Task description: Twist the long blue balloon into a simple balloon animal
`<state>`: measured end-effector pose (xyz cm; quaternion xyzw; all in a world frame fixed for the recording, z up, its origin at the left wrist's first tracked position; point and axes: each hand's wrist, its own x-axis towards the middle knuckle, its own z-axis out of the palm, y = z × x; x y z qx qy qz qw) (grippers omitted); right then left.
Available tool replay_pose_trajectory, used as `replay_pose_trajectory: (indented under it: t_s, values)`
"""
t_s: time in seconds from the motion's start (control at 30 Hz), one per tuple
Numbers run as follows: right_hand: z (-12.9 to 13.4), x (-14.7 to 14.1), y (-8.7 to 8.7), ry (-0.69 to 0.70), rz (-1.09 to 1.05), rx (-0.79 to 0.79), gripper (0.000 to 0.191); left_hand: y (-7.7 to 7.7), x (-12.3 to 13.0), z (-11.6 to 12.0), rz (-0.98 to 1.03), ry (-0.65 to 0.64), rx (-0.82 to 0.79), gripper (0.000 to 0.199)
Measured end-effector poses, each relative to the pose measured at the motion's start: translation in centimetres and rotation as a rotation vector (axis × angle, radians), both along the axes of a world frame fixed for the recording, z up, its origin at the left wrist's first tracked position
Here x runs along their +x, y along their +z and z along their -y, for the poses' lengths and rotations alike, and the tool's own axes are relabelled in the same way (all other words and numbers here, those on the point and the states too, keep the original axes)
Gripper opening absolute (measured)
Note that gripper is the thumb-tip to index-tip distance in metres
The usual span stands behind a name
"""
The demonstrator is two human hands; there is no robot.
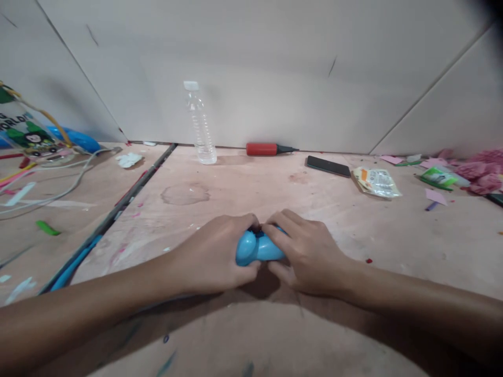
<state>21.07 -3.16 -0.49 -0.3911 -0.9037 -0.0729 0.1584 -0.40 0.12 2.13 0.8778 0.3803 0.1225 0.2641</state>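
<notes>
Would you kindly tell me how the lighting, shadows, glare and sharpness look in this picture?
Head view: shadows darken the table beneath the left hand and right hand; head view: pale glints on the blue balloon; head view: small print on the packet too soft to read, top right corner dark and blurred.

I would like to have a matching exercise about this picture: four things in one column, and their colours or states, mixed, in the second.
Things:
1. balloon
2. plastic bottle
3. hand pump
4. smartphone

Descriptions:
A. clear, white-capped
B. dark, rectangular, lying flat
C. light blue, held by left hand and right hand
D. red and black

Pairs: 1-C; 2-A; 3-D; 4-B
</notes>
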Motion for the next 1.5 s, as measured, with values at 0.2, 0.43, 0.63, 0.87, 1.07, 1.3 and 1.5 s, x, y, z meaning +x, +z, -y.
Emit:
replay_pose_trajectory:
  t_s: [0.2,0.43,0.63,0.87,1.07,1.3,1.5]
  values:
    - [0.1,-0.3,1.7,-0.119,-0.133,-0.376,0.02,0.2,-0.4,-0.3,0.024,-0.013,-0.018,0.017]
    - [-2.4,-0.3,3.6,-0.009,-0.531,-1.094,0.014,0.0,-0.2,1.6,-0.159,-0.167,0.565,0.013]
    - [-6.4,-0.3,0.9,0.252,-0.654,-1.921,0.015,0.5,-0.1,3.0,-0.186,-0.199,0.856,0.023]
    - [-5.9,0.1,0.0,0.256,-0.61,-1.727,0.034,-0.3,-0.8,1.6,0.017,-0.15,0.648,0.011]
    - [-1.2,0.4,1.8,0.15,-0.824,-0.848,0.043,-0.1,-0.7,0.0,0.273,-0.015,0.273,0.019]
    - [2.8,0.1,2.6,0.062,-0.592,-0.376,0.032,0.2,-0.6,0.8,0.311,-0.135,0.212,0.008]
    - [2.1,0.5,2.0,-0.075,-0.773,-0.704,0.014,0.1,-0.8,1.5,0.276,-0.163,0.325,0.037]
